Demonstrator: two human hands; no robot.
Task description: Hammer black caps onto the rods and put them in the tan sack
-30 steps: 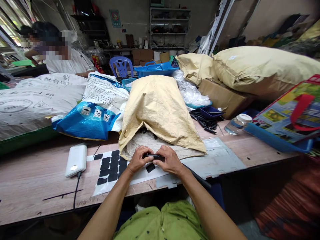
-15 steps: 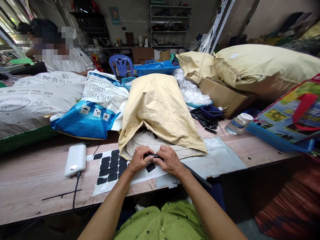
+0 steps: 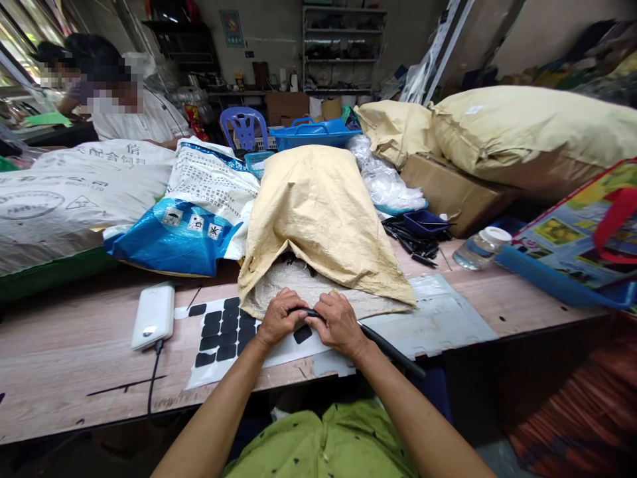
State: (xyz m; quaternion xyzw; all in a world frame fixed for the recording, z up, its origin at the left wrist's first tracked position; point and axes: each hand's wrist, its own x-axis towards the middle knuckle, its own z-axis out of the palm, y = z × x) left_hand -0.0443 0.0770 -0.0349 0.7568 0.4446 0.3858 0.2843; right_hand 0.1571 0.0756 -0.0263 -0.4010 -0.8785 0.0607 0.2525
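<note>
Left hand (image 3: 277,323) and right hand (image 3: 341,324) remain closed on the black rod (image 3: 391,350), positions unchanged, its tail extending toward 4 o'clock across the worktop (image 3: 74,358).

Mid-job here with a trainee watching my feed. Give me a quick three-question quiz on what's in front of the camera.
1. True or false: the left hand and the right hand both grip the black rod.
2. The white power bank lies: A) on the bench, to the left of the sheet of black pads; B) on top of a sack; C) inside a basket.
3. Fill in: the clear bottle lying on the right of the bench has a ___ cap.

Key: 1 true; 2 A; 3 white.
</note>
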